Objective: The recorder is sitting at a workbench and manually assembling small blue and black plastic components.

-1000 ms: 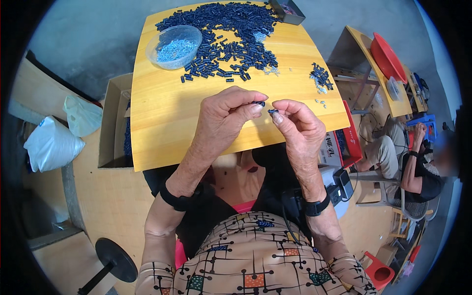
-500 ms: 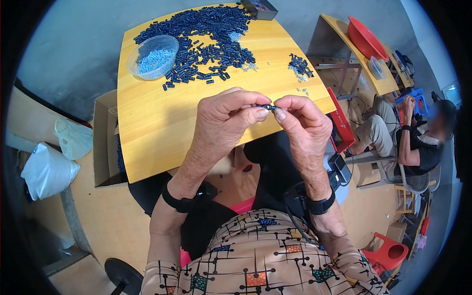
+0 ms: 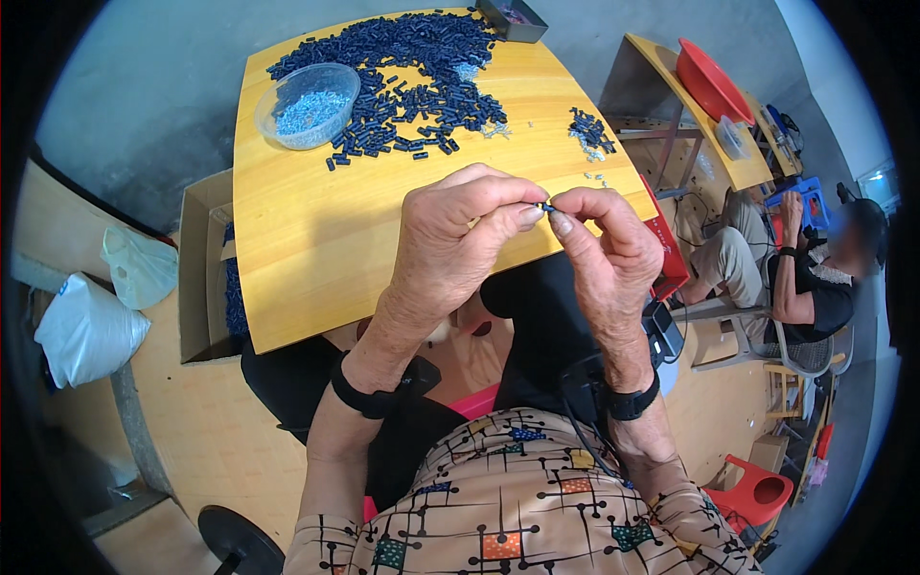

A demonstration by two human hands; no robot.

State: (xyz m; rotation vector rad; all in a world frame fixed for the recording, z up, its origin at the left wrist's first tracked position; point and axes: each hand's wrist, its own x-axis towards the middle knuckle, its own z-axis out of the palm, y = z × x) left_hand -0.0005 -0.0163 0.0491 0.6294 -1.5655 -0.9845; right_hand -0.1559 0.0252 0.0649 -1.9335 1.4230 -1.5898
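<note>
My left hand (image 3: 450,240) and my right hand (image 3: 604,249) meet fingertip to fingertip above the near edge of the yellow wooden table (image 3: 316,240). Between the pinched fingers of both hands sits one small dark blue plastic piece (image 3: 547,206), mostly hidden. A large heap of the same dark blue pieces (image 3: 412,67) covers the far part of the table. A clear plastic bowl (image 3: 307,105) of small pale blue-grey parts stands at the heap's left. A smaller cluster of dark pieces (image 3: 589,129) lies at the table's right edge.
An open cardboard box (image 3: 206,278) stands left of the table, with white bags (image 3: 91,331) beyond it. A grey tray (image 3: 513,19) sits at the far table edge. At the right, another person (image 3: 795,278) sits by a second table holding a red basin (image 3: 709,81).
Both hands stay pinched together on the small piece. The view has shifted, so the table and hands sit slightly further right and lower in the picture.
</note>
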